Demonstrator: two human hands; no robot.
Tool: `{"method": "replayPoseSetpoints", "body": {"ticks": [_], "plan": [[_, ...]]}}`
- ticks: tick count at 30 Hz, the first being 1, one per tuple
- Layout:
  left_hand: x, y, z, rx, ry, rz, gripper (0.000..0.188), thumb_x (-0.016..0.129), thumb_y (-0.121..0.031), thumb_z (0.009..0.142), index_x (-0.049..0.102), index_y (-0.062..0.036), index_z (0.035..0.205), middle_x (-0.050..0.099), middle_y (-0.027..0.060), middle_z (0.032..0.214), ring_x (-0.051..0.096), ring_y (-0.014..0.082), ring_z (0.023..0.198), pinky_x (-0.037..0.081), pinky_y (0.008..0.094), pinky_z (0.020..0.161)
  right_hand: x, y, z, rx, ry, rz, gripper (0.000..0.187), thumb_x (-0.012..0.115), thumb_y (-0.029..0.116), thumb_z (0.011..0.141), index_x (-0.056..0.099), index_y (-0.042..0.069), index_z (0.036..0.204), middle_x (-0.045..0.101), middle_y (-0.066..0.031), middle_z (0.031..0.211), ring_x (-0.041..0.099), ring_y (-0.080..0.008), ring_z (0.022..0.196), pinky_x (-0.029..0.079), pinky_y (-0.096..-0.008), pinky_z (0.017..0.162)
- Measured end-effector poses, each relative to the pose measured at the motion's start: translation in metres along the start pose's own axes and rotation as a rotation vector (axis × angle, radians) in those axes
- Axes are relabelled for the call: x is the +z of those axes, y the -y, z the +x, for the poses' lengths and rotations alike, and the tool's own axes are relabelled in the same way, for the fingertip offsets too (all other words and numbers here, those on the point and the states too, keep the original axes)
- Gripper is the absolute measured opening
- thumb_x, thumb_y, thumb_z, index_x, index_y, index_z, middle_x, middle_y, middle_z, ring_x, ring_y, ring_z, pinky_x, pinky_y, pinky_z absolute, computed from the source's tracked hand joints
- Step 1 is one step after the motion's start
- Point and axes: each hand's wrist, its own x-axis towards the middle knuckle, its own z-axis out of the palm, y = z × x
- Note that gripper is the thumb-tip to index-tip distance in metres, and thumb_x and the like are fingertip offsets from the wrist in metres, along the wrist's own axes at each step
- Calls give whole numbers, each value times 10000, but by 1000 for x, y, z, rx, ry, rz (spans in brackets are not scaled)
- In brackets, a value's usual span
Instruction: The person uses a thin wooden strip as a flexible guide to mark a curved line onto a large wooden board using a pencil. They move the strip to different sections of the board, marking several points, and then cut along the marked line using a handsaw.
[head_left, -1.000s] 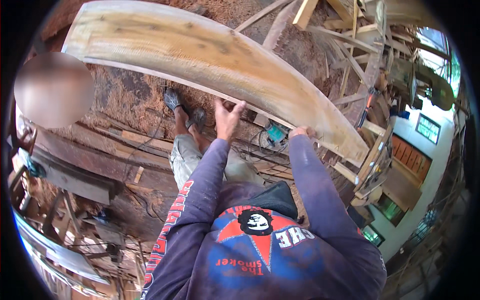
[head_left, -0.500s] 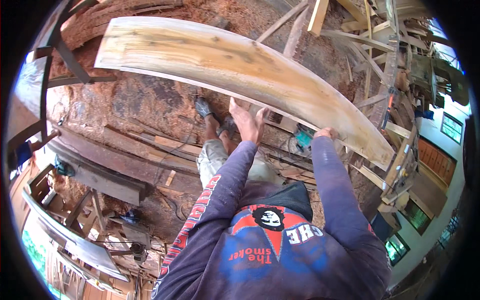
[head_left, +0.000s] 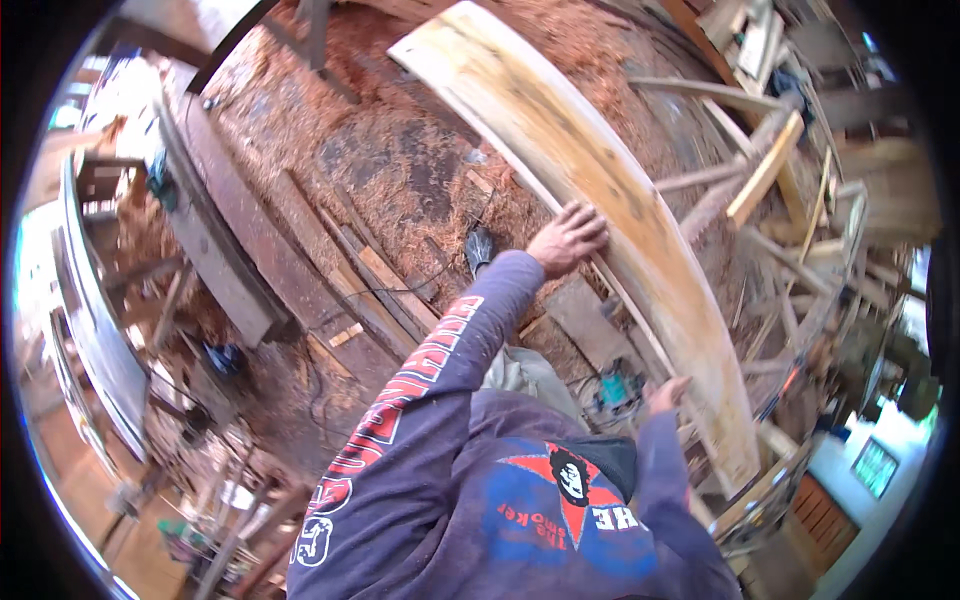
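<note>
A long, curved wooden plank (head_left: 600, 170) with pale edges and brown grain slants from the upper middle to the lower right. My left hand (head_left: 568, 240) is at its near edge, about midway along, fingers over the top face; the thumb is hidden. Farther down the same edge my right hand (head_left: 667, 392) grips the plank near its lower end, fingers partly hidden. A teal power tool (head_left: 615, 388) lies just left of my right hand, below the plank.
Loose boards (head_left: 380, 285) and a cable lie on the shaving-covered ground to the left. A thick dark beam (head_left: 225, 240) stretches beyond them. On the right, a wooden frame of poles (head_left: 715, 175) stands beside the plank. My shoe (head_left: 480, 247) shows near my left hand.
The view has turned, so the plank now slants more steeply. My left hand has gone from open with fingers spread to lying over the plank's edge. My right hand stays at the edge.
</note>
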Motion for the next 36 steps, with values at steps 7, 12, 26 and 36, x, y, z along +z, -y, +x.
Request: {"method": "replayPoseSetpoints", "body": {"ticks": [7,12,26,36], "plan": [[5,-19,-4,-117,-48,-86,443,591,-175,798,593,-142,1240,487,77,1384,352,296,1373,211,492,1180,107,62,-129,-1745,108,-1183,353,705,205,853,561,0,1102,560,-186,1047,572,-316,905,472,-401,769],[16,-49,-14,-430,-162,31,411,520,-194,858,583,-128,1259,435,82,1440,327,315,1386,130,550,1181,182,125,-128,-1389,453,-1427,273,750,175,777,638,-21,930,649,-169,828,624,-301,779,483,-387,726],[35,-70,6,-1309,-409,-1203,425,644,-100,766,449,105,1082,641,343,900,635,483,907,515,487,823,195,137,-102,-1208,330,-1615,401,806,270,741,545,14,906,638,-150,801,634,-281,745,497,-385,692],[27,-71,30,-1492,-343,-987,334,598,-77,767,471,114,1010,621,345,924,627,475,903,487,485,873,32,111,-50,-1000,288,-1379,707,832,287,696,478,-44,1212,515,-238,1176,508,-382,1129,413,-438,985]]}}
